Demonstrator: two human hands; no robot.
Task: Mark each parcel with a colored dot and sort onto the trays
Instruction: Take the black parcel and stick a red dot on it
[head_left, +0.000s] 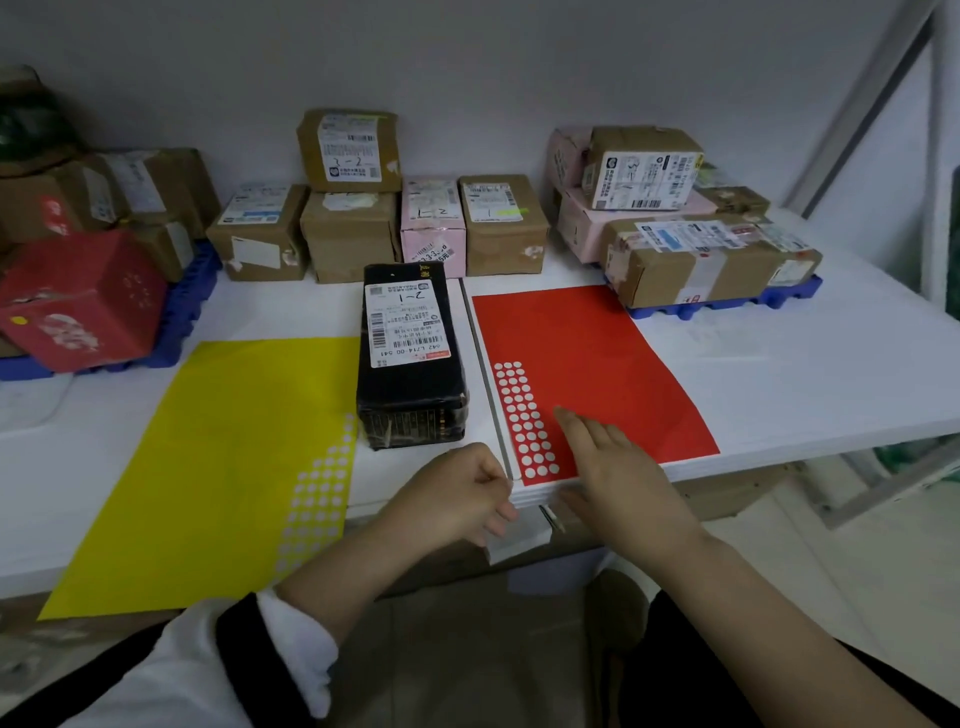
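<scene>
Fingers (572, 422) of right hand (618, 465) straight

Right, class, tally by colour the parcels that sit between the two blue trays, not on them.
Brown parcels: 4
Pink parcel: 1
Black parcel: 1
Total: 6

Glossy film-wrapped black parcel (410, 358), cardboard boxes (504, 228), plastic trays (727, 306).

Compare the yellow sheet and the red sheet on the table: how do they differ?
The yellow sheet lies left of the black parcel, the red sheet right. The right hand rests on the red sheet; no hand touches the yellow one. Both lie flat, each with a strip of white circles.
</scene>
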